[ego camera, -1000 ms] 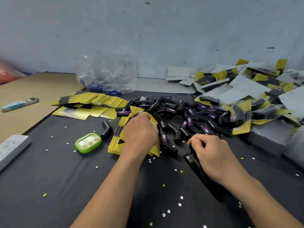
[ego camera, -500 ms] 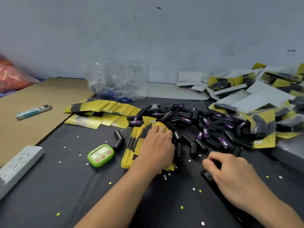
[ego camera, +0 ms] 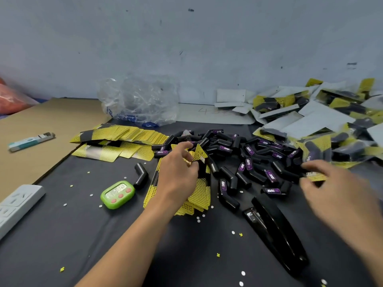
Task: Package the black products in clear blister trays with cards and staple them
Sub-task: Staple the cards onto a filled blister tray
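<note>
A heap of bent black products (ego camera: 244,156) with purple labels lies across the middle of the black mat. My left hand (ego camera: 178,175) pinches a yellow-and-black card (ego camera: 199,154) and lifts its top edge off the card stack (ego camera: 199,199) under my wrist. My right hand (ego camera: 339,193), blurred, hovers at the right with fingers spread near a small yellow card piece (ego camera: 316,177); whether it touches it is unclear. The black stapler (ego camera: 277,230) lies free on the mat below that hand. Finished packs (ego camera: 323,121) are piled at the back right.
A second fan of yellow cards (ego camera: 118,139) lies at the back left. A green timer (ego camera: 118,194) and one loose black product (ego camera: 141,176) sit left of my hand. A clear plastic bag (ego camera: 141,100), a power strip (ego camera: 16,206), a lighter (ego camera: 31,139) and brown cardboard (ego camera: 41,131) border the mat.
My right hand has let go of the stapler and moved up and right toward the packs. My left hand has raised a card off the stack.
</note>
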